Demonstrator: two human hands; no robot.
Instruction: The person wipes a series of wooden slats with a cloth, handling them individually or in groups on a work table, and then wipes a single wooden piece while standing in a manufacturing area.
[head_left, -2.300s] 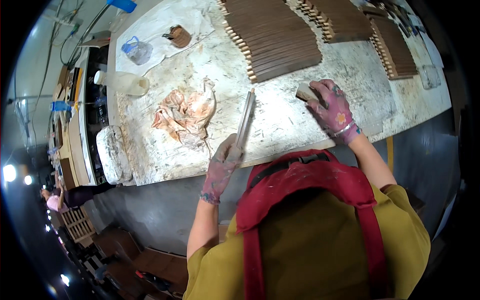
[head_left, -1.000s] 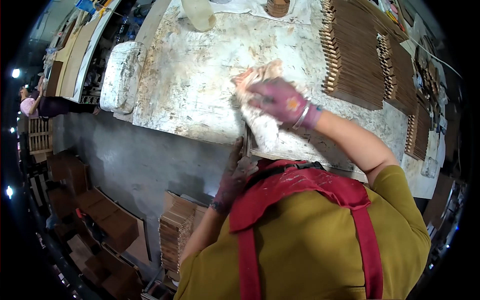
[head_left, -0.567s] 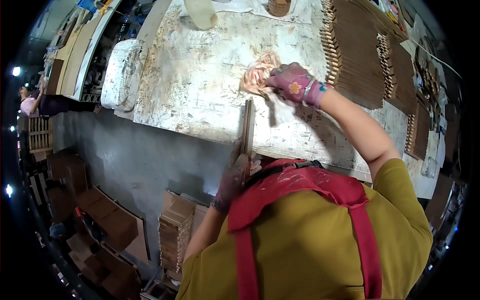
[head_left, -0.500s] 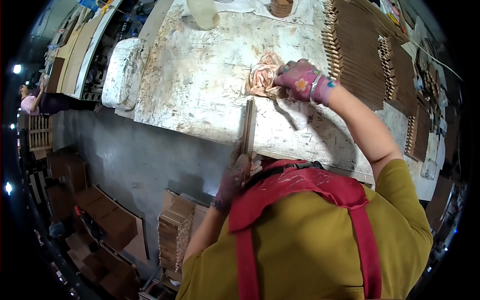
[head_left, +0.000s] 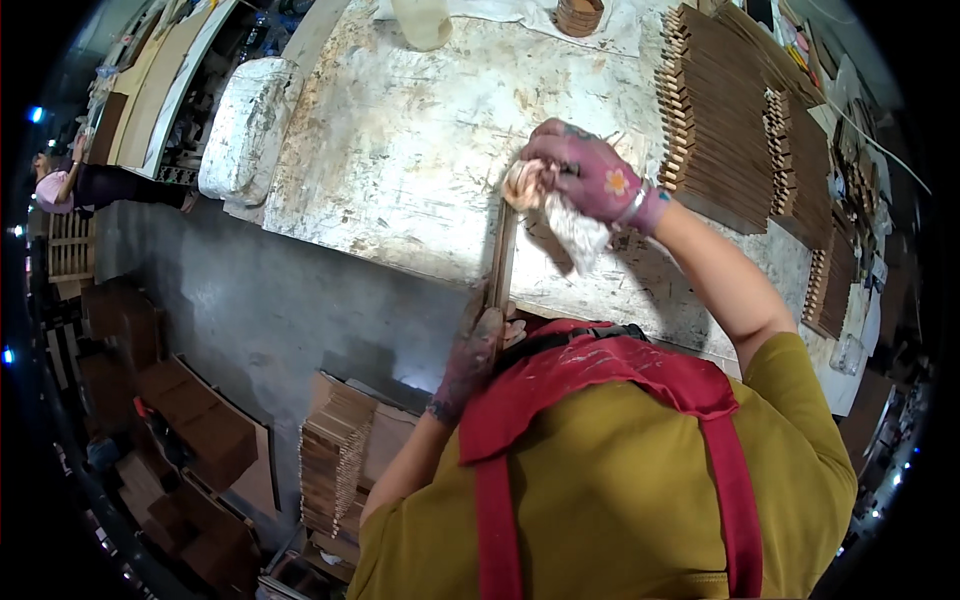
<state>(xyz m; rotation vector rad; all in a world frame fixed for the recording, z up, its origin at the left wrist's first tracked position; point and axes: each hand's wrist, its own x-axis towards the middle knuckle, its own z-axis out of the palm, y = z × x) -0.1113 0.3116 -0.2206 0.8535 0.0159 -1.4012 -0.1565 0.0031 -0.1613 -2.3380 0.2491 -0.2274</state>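
Note:
My left hand (head_left: 474, 355), in a stained, patterned glove, is closed round the near end of a narrow dark-brown wooden strip (head_left: 502, 262). The strip points away from me, over the near edge of the worktable (head_left: 390, 150). My right hand (head_left: 592, 178), in a pink flowered glove, grips a crumpled, stained rag (head_left: 578, 238). A bunched part of the rag is at the strip's far end and appears to touch it. The rest hangs below my fingers.
Brown wooden strips with pale ends (head_left: 720, 120) lie in rows at the right. Farther back stand a translucent container (head_left: 424, 28) and a round brown container (head_left: 578, 17). A white, stained block (head_left: 250, 130) sits at the left edge; wood pieces (head_left: 335, 450) are stacked below. Another person (head_left: 70, 188) stands far left.
My right hand has lifted the rag from the tabletop and brought it nearer, to the strip's far end. My left hand keeps its hold on the strip.

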